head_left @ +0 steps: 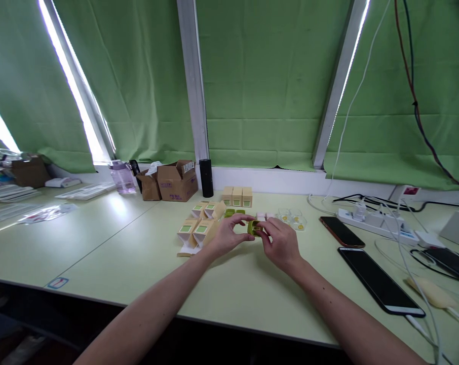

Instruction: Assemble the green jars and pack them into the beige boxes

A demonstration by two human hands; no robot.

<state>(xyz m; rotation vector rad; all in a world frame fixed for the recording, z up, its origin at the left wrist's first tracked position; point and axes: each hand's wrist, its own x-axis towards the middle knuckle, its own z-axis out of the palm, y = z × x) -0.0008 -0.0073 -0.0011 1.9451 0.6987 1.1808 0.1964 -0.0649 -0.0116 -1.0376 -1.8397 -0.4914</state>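
My left hand [226, 234] and my right hand [280, 242] meet over the pale green table [111, 238], both pinching a small green jar [254, 227] between their fingertips. Just left of my left hand lie several open beige cartons with green labels [198, 230]. Behind the hands stand three closed beige boxes [237, 196] in a row. Two more green jars [234, 213] sit beyond my left hand. Clear plastic trays with yellow bits [294, 218] lie beyond my right hand.
Two phones [379, 280] lie at the right beside a white power strip [377, 223] and tangled cables. At the back stand a black cylinder [205, 178], open cardboard boxes [176, 180] and a purple bottle [121, 177]. Papers lie at far left.
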